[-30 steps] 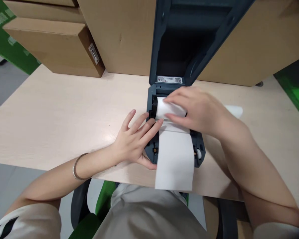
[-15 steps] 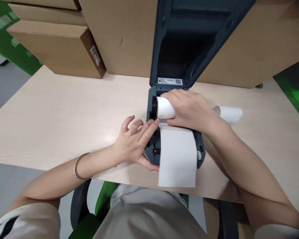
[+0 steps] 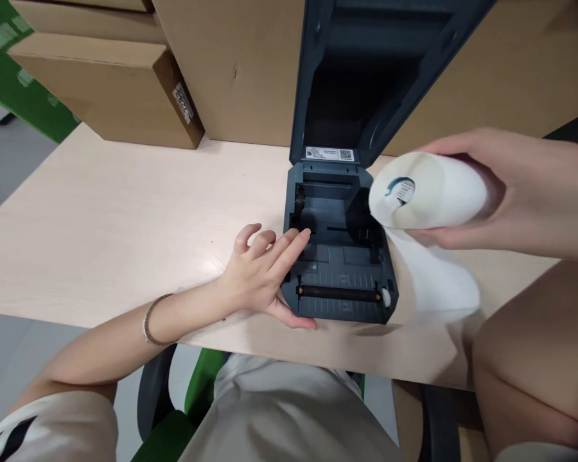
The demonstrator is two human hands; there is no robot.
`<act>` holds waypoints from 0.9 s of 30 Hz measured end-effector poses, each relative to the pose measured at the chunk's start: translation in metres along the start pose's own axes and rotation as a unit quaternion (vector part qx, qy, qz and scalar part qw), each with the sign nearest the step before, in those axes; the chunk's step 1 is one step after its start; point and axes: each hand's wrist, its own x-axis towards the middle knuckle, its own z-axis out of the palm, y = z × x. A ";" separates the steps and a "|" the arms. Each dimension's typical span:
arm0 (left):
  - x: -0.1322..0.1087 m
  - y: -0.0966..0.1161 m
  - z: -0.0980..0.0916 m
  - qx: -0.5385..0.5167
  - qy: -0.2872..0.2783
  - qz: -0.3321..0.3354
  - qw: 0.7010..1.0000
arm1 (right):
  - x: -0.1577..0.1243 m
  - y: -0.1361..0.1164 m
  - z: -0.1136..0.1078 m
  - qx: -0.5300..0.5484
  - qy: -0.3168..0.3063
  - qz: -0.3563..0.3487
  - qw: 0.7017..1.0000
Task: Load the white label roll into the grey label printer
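Observation:
A dark grey label printer (image 3: 340, 276) stands open on the pale wooden table (image 3: 125, 218), its lid (image 3: 366, 70) raised and its paper bay empty. My left hand (image 3: 264, 273) rests flat against the printer's left side, fingers stretched out, thumb at the front corner. My right hand (image 3: 481, 192) grips a white paper roll (image 3: 428, 190), lifted above the table to the right of the printer. A loose tail of paper (image 3: 438, 282) hangs from the roll down to the table.
Cardboard boxes stand along the back of the table: a flat one (image 3: 106, 90) at the left and a large one (image 3: 241, 64) behind the printer. The table's front edge is close to my body. Green flooring (image 3: 573, 179) shows at the right.
My right hand has lifted the paper roll out of the printer and carried it up and to the right, drawing the paper tail out. The left hand has stayed in place.

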 end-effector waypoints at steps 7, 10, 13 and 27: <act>0.000 -0.002 -0.001 0.001 0.000 0.017 1.000 | 0.018 0.038 0.018 -0.049 -0.139 0.128 0.981; 0.000 -0.002 -0.002 0.001 -0.005 0.014 1.000 | 0.030 0.031 0.029 -0.024 -0.179 0.100 0.978; 0.000 -0.001 -0.001 -0.003 -0.004 0.005 1.000 | 0.040 0.019 0.043 0.000 -0.220 0.064 0.973; 0.001 -0.001 0.001 0.013 0.005 0.016 1.000 | 0.028 0.068 0.017 0.034 -0.240 0.159 0.957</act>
